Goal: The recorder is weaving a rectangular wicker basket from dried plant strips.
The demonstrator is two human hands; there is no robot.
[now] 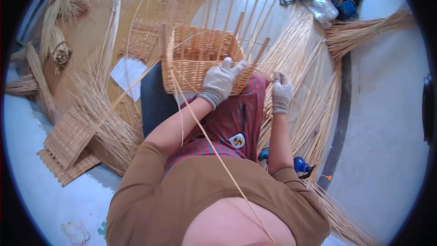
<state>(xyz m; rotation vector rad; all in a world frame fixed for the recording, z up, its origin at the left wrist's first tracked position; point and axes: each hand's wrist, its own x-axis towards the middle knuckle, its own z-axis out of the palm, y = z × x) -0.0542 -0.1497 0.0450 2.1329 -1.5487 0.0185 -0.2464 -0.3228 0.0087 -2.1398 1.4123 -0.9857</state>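
Note:
A rectangular wicker basket [189,70], partly woven, rests on my lap with tall upright stakes rising from its walls. My left hand [219,81], in a pale glove with a grey cuff, grips the front wall near the right corner; the thumb sticks up at the rim and the index finger points toward the corner. Just right of that corner, my gloved right hand [282,93] is closed, its fingers pinched on a thin wicker strand that runs from the basket. Another long strand [214,148] hangs from the basket's left side across my body.
Loose wicker bundles [300,64] spread on the floor to the right, with another tied bundle [364,32] beyond. Woven panels [70,136] lie at left, beside scattered strands [102,123]. A white sheet [129,76] lies by the basket. A blue bottle [300,165] stands near my right elbow.

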